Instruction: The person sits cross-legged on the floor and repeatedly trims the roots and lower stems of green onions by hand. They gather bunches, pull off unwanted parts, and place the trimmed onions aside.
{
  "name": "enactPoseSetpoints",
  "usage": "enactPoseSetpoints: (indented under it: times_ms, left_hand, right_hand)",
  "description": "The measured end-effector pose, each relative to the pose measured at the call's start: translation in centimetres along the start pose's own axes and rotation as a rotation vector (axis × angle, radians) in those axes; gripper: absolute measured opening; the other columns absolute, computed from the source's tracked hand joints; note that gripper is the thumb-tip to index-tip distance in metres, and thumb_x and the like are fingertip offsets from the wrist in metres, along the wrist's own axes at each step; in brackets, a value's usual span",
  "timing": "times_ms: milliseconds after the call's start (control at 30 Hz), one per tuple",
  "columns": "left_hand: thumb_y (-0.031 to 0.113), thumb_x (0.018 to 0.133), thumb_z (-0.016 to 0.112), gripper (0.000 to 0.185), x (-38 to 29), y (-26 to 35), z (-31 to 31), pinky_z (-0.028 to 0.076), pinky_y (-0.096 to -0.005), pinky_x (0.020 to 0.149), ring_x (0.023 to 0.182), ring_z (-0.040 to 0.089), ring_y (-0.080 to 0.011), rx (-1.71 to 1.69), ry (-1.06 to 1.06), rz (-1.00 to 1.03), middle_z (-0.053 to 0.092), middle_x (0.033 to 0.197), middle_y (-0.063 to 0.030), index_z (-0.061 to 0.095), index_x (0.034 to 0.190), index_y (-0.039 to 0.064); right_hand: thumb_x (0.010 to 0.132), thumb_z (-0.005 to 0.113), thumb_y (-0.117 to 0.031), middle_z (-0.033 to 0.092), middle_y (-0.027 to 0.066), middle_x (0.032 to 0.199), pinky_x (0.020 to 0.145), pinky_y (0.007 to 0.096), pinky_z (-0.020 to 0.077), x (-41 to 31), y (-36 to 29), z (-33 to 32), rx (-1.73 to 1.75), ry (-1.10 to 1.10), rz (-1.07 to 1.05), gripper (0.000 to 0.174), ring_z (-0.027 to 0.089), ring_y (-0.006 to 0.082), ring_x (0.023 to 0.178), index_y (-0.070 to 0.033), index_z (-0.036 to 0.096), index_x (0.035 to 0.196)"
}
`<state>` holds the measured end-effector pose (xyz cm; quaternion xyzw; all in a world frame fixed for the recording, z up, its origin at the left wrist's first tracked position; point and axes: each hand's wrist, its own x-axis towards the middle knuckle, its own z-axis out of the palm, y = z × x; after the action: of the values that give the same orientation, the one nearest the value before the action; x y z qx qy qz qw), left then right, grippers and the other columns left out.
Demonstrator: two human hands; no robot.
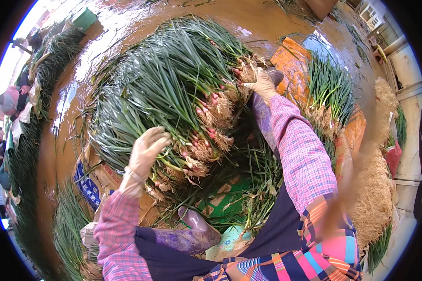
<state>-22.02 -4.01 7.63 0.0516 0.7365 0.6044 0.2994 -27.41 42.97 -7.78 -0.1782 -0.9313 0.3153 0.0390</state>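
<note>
A large heap of green garlic (161, 77) lies before me, its leaves fanned to the far left and its reddish bulbs and pale roots (218, 109) facing me. My left hand (147, 151), in a pale glove, is at the near left side of the heap, over the leaves near the bulbs. It looks slightly blurred, and I see nothing held in it. At the heap's right end, my right hand (263, 84), also gloved, is against the roots beside my rubber boot (276, 75). Its thumb and forefinger are apart; the other fingers are partly hidden.
Loose leaves (260, 172) lie between my legs over a green sack (228, 196). A smaller garlic bunch (330, 87) sits on orange sacking (292, 59) at right. Root-out stacks (369, 196) line the right side. Muddy water (126, 38) covers the ground. Another person (12, 100) is at far left.
</note>
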Motion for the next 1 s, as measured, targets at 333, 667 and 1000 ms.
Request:
enactPoseSetpoints:
  times_ms: [333, 667, 1000]
  left_hand:
    - [0.019, 0.084, 0.081, 0.079, 21.1, -3.9, 12.9, 0.057, -0.0274, 0.069, 0.113, 0.062, -0.0231, -0.278, 0.206, -0.064, 0.057, 0.130, -0.0233, 0.034, 0.140, -0.011]
    - [0.029, 0.076, 0.089, 0.071, 24.4, -5.1, 12.1, 0.054, -0.0337, 0.083, 0.093, 0.066, -0.0188, -0.301, 0.361, -0.038, 0.066, 0.110, -0.0073, 0.048, 0.127, 0.003]
    - [0.009, 0.081, 0.077, 0.019, 23.0, -3.3, 10.9, 0.034, -0.0254, 0.030, 0.037, 0.048, -0.0126, -0.525, 0.422, -0.216, 0.056, 0.057, -0.0044, 0.059, 0.080, 0.004]
  right_hand:
    - [0.052, 0.098, -0.048, 0.051, 0.0286, 0.141, 0.112, 0.0385, 0.0400, 8.6, 4.2, 3.7, 0.131, -0.096, 0.021, 0.133, 0.051, 0.0366, 0.132, 0.009, 0.027, 0.148]
    - [0.077, 0.080, 0.003, 0.071, 0.0089, 0.116, 0.056, 0.0342, 0.0589, 8.8, 4.0, 9.4, 1.293, -0.215, -0.022, 0.090, 0.070, 0.0194, 0.087, -0.005, 0.030, 0.151]
    - [0.080, 0.070, 0.010, 0.072, 0.0057, 0.108, 0.068, 0.0306, 0.0562, 2.1, -7.3, 3.8, 1.444, -0.464, -0.026, 0.051, 0.066, 0.0133, 0.083, -0.002, 0.057, 0.127]
